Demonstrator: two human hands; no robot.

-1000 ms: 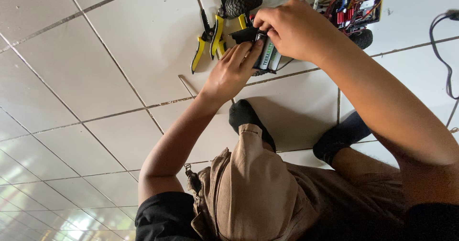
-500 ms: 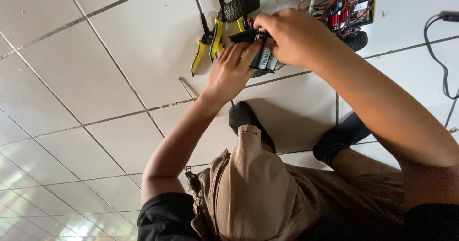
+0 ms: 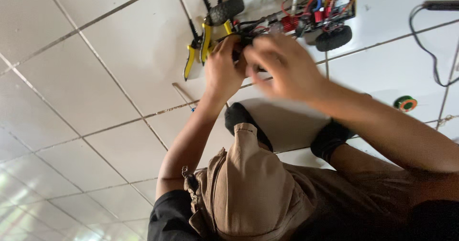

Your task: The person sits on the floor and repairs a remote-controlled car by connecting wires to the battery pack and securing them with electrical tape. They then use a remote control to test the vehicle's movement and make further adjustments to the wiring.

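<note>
1. Left hand (image 3: 224, 71): upper centre of the frame, fingers curled onto the near end of the model car chassis, grasping a small dark part there; what the part is cannot be told.
2. Right hand (image 3: 287, 66): just right of the left hand, blurred, fingers bent over the same dark part; whether it clamps anything cannot be told.
3. Model car chassis (image 3: 311, 14): top centre-right, lying on the tiled floor, bodywork off, red parts and blue, yellow and red wires exposed.
4. Wheels: one black tyre (image 3: 227, 9) at the chassis's left end, another (image 3: 333, 38) below its right half.
5. Yellow-handled pliers (image 3: 198, 52): upper centre, just left of the left hand, on the floor, touching the tyre.
6. Black cable (image 3: 430, 45): upper right, curving over the tiles.
7. Green spool (image 3: 405, 103): right of centre, well apart from the hands.
8. White tiled floor (image 3: 86, 78): fills the left half.
9. Beige trousers (image 3: 253, 193) and black socks (image 3: 330, 138): lower centre.
</note>
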